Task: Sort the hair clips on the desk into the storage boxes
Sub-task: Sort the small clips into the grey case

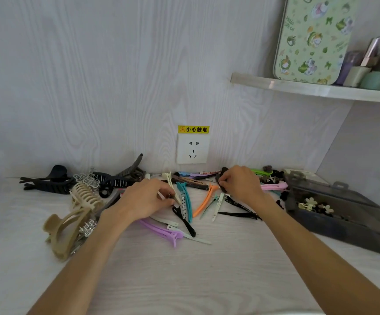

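Hair clips lie scattered along the back of the white desk (184, 280). My left hand (145, 201) pinches a cream duckbill clip (170, 181) that stands up from the pile. My right hand (241, 183) grips a small dark clip (221, 178) near the wall. Between my hands lie a teal clip (187, 201), an orange clip (205, 201) and a black clip (184, 221). A purple clip (161, 230) lies under my left wrist. A dark translucent storage box (352, 233) stands open at the right, with small flower clips (311, 202) inside.
Big claw clips sit at the left: beige ones (70, 226) and black ones (48, 180). A wall socket (193, 149) with a yellow warning label is behind the pile. A shelf (309, 88) with a green patterned tin and bottles hangs at upper right.
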Demonstrator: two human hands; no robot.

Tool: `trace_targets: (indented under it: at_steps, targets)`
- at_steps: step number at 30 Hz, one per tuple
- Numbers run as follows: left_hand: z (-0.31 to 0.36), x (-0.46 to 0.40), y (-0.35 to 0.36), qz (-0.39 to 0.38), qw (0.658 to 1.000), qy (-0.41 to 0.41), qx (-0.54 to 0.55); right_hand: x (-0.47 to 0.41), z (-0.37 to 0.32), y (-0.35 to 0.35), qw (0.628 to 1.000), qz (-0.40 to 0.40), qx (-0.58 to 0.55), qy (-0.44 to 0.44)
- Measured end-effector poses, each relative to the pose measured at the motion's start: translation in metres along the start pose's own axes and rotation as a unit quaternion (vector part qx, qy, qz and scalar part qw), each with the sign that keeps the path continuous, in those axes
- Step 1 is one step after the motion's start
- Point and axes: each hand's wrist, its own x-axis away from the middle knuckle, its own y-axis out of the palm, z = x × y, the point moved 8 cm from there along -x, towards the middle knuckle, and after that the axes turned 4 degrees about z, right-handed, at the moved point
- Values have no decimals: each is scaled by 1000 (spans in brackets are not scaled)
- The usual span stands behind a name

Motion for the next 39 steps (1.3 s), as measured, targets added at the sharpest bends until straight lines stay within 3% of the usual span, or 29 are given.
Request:
trace_targets:
  at_steps: [6, 9, 13, 18, 24, 29, 34, 37, 39]
  targets:
    - [-1, -5, -13, 95, 993, -10, 72, 6, 29, -8, 980, 6, -180, 84]
    - [3, -11, -14, 105, 979, -12, 174, -1, 31, -7, 965, -58, -236, 97]
    - [8, -19, -12, 72, 972, -47, 217, -2, 30, -13, 975, -110, -179, 70]
    - [49, -34, -19, 15, 967, -53, 249, 7, 45, -28, 962, -129, -197, 141]
    - [124, -38, 15, -77, 946, -76, 305, 34, 93, -81, 910, -67, -315, 262]
    - [210, -42, 41, -101, 940, -28, 325, 75, 149, -125, 901, -38, -294, 316]
    - [262, -49, 70, -145, 955, -12, 259, 96, 179, -125, 908, -159, -232, 311]
    - [269, -50, 80, -174, 956, -11, 235, 97, 193, -132, 908, -174, -222, 309]
    - [265, -51, 70, -152, 962, 12, 228, 93, 195, -136, 915, -170, -210, 299]
